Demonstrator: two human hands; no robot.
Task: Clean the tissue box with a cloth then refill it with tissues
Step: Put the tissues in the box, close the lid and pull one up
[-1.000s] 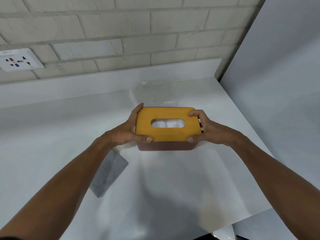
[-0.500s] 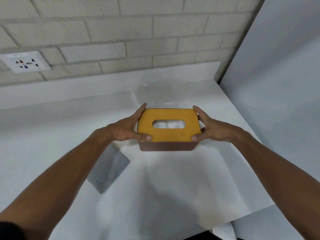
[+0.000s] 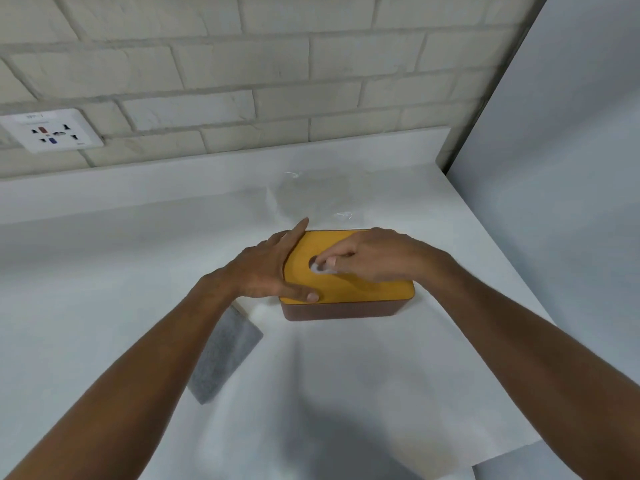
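The left hand lies flat against the left end of the brown rectangular tissue box, fingers straight along its side and thumb resting on the near left corner of the yellow-orange lid; its grip is wide, pressing rather than clasping. The right hand reaches over the lid from the right, knuckles up, and its grip is narrow: fingertips appear to pinch a white tissue at the oval slot, though blur hides the exact hold. The box stands on the white counter toward its back right corner, near the edge where a pale grey panel rises. A broad stretch of counter runs from the box to the near edge and off to the left. A grey rectangular cloth lies flat just left of the box's near corner, partly under the left forearm. On the whitish brick wall behind, a white socket plate carries small print, too blurred to read.
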